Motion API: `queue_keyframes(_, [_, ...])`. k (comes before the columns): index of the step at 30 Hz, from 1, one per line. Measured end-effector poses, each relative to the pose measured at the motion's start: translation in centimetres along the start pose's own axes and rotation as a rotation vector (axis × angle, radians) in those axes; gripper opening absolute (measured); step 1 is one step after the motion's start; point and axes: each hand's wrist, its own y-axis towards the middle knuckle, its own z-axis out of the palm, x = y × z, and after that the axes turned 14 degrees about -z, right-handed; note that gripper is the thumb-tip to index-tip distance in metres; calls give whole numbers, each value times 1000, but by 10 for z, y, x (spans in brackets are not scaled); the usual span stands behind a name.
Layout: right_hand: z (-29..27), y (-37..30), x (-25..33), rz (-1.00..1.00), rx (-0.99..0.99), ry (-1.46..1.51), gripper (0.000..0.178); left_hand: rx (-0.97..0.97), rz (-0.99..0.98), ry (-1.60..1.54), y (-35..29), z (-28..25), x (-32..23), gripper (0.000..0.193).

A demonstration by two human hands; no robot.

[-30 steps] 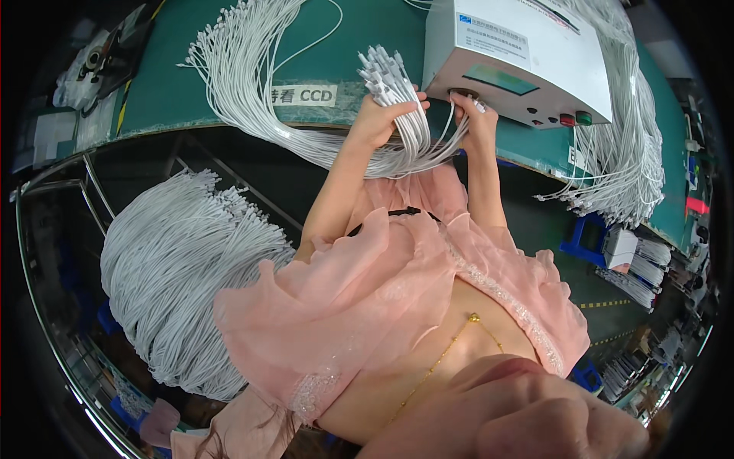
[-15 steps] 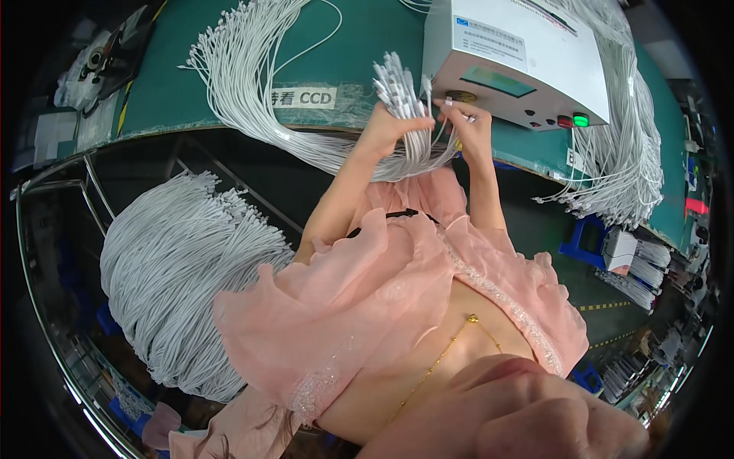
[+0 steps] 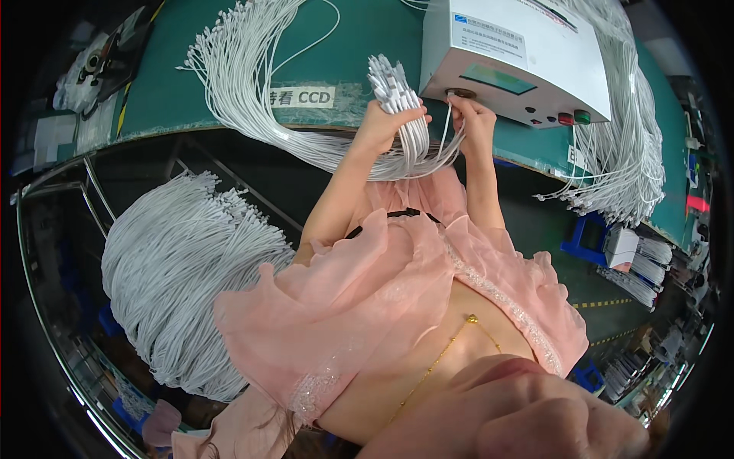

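Note:
My left hand (image 3: 382,127) is wrapped round a bundle of white cables (image 3: 396,90), whose plug ends stick up above the fingers. The lengths below hang in a loop at the bench's front edge. My right hand (image 3: 475,124) pinches a single white cable (image 3: 446,131) by its end, right at the round brass-coloured socket (image 3: 463,94) on the front of a white tester box (image 3: 489,42). Fingers hide the plug, so I cannot tell how far in it sits. The box has a small screen (image 3: 498,79), a red button (image 3: 566,118) and a green button (image 3: 582,117).
More white cables (image 3: 245,92) lie across the green bench (image 3: 367,34) on the left. Another bunch (image 3: 619,161) hangs over the edge right of the box. A large heap of cables (image 3: 183,283) rests beside me at lower left, near a metal rail (image 3: 93,191).
My right hand has moved from beside the bundle up to the socket with one cable end. The bundle in my left hand has shifted slightly left. The green button's light has gone out.

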Motion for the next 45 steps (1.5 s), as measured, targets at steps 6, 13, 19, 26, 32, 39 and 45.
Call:
queue_keyframes(6, [-1,3,3,52,-6,-2,15,-79,19,-18,-6,3,-12,20])
queue_keyframes(13, [5,-5,-4,-266,167,-323,20,-67,22,37,-4,5,-8,20])
queue_keyframes(19, [11,-26,14,-206,275,-179,14,-17,15,114,-2,9,0,23])
queue_keyframes(26, [4,-21,7,-141,271,-143,18,16,92,150,-6,11,-1,32])
queue_keyframes(32, [-1,-16,5,-63,225,-41,21,-258,279,525,-4,-1,-3,22])
queue_keyframes(39, [-10,-8,1,5,275,-9,26,-68,1,226,-17,9,-21,22])
queue_keyframes(45, [-4,-7,-1,26,222,-18,27,39,-40,-273,-8,0,-27,22])
